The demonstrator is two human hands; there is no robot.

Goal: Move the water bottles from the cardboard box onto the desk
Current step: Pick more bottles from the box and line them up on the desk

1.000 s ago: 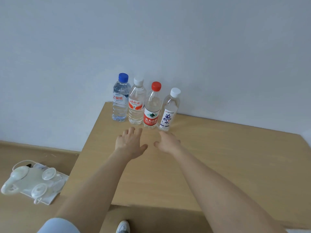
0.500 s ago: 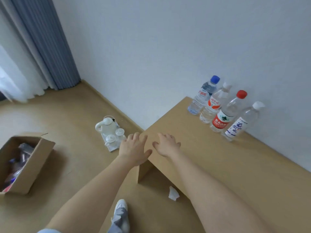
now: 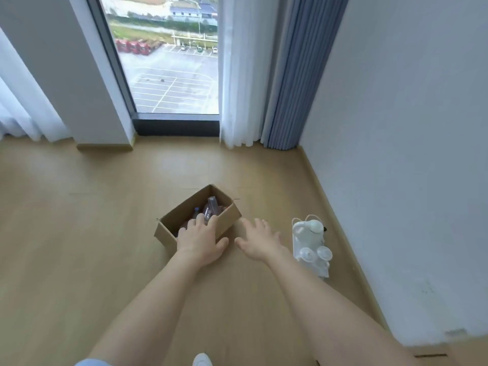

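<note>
No writing can be read here: the water bottles [image 3: 212, 208] are clear plastic with dark reddish labels, too blurred to make out any brand, and a bit of blue shows among them. They lie jumbled in an open cardboard box [image 3: 228, 220] that stands on the light wooden floor [image 3: 79, 233] at mid-scene, turned cornerwise, its far corner pointing toward the window [image 3: 169, 62]. The left hand [image 3: 199, 243] is stretched out with its fingers spread and nearly straight, holding nothing; its fingertips overlap the box's near rim, and whether they touch it cannot be told. The right hand [image 3: 260, 243] is just right of the box, palm down, fingers fanned wide, gripping nothing. Farther right, close to the wall [image 3: 409, 128], a white kettle [image 3: 310, 229] and two upturned clear cups [image 3: 317, 256] sit on a white tray [image 3: 323, 270] on the floor. At the far side a sheer curtain [image 3: 237, 75] and a blue-grey curtain [image 3: 295, 75] hang right of the glass, through which a marked car park and red vehicles show. The toe of a white shoe [image 3: 202, 360] shows at the near edge.
</note>
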